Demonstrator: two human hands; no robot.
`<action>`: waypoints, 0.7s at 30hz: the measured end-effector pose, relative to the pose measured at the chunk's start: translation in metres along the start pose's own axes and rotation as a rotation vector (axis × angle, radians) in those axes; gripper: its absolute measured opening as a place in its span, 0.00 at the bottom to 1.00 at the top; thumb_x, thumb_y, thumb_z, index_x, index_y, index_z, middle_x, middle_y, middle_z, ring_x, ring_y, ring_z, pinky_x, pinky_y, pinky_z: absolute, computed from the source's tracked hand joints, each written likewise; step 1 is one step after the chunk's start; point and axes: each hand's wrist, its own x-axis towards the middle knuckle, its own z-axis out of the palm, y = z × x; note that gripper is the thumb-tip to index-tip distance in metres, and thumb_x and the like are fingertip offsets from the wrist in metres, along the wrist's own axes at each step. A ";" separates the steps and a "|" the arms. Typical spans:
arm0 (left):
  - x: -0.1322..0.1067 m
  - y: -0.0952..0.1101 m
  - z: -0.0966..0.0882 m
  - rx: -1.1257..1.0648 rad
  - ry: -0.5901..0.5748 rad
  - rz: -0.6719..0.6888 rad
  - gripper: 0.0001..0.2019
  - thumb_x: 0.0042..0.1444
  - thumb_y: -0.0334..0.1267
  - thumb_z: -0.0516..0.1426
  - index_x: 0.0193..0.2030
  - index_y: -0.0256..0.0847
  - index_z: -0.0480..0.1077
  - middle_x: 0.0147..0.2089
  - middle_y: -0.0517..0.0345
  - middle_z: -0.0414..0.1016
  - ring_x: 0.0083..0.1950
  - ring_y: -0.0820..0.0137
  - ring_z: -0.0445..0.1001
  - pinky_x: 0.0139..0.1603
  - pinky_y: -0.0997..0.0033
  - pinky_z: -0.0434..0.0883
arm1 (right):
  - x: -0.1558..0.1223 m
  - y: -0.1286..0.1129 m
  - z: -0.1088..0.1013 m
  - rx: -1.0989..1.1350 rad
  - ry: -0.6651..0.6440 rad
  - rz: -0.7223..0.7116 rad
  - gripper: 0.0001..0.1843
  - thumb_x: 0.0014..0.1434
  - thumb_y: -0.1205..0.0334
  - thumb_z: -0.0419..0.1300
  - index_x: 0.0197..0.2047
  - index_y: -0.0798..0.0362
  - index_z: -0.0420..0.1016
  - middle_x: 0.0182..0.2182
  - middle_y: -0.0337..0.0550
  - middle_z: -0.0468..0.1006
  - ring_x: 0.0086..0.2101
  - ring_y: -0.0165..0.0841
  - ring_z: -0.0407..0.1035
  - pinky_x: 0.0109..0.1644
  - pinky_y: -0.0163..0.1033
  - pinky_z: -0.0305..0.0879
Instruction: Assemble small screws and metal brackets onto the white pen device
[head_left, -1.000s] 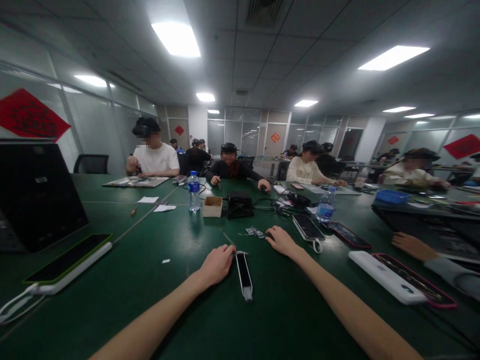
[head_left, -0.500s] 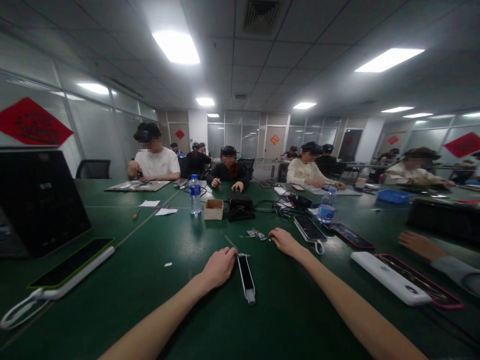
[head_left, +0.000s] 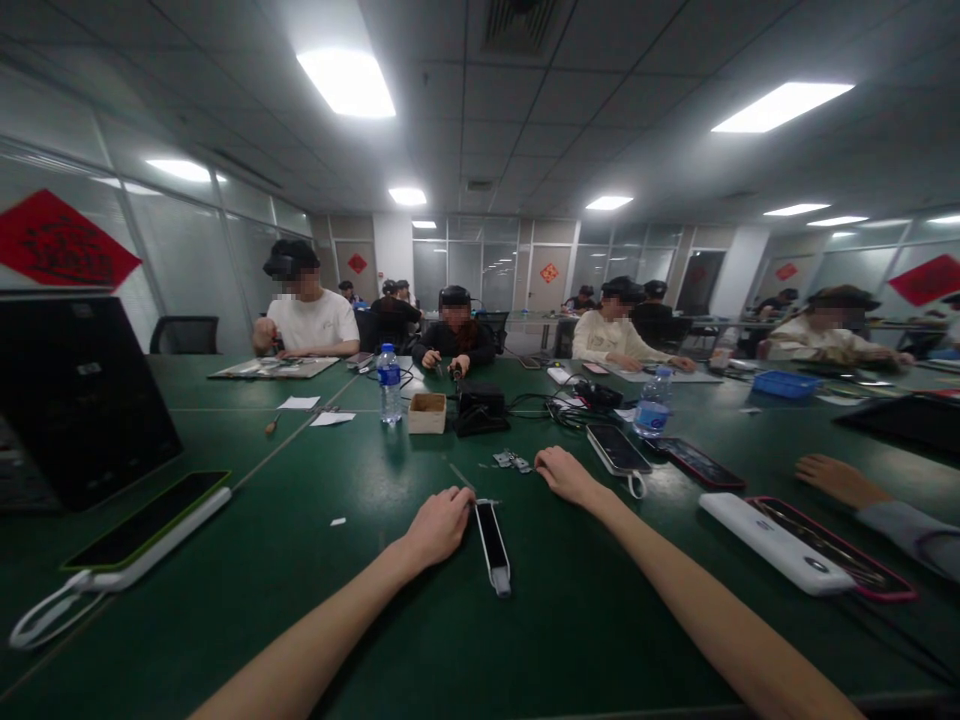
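Observation:
My left hand (head_left: 439, 523) rests on the green table (head_left: 315, 580), fingers curled, its fingertips touching the top end of a narrow black device with a white rim (head_left: 493, 545) that lies flat. My right hand (head_left: 564, 474) reaches farther out, knuckles up and fingers bent down, right beside several small metal parts (head_left: 511, 460). Whether those fingers pinch anything is hidden. A thin rod (head_left: 459, 474) lies between the two hands.
A phone (head_left: 616, 449) and a second phone (head_left: 695, 462) lie right of my right hand. A white power bank (head_left: 776, 543) and another person's hand (head_left: 832, 478) are at the right. A water bottle (head_left: 388, 384), a cardboard box (head_left: 427, 412), a dark screen (head_left: 75, 395) and seated people lie beyond.
The camera tilted slightly. My hands stay where they were. A person across the table drew an outstretched hand back toward themself.

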 end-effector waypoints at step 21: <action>0.002 -0.001 0.004 0.027 0.018 0.030 0.14 0.65 0.36 0.42 0.51 0.43 0.63 0.48 0.53 0.70 0.48 0.65 0.70 0.47 0.66 0.66 | -0.013 -0.068 -0.011 0.545 -0.232 -0.189 0.09 0.57 0.63 0.57 0.39 0.53 0.77 0.37 0.41 0.78 0.38 0.33 0.71 0.46 0.38 0.67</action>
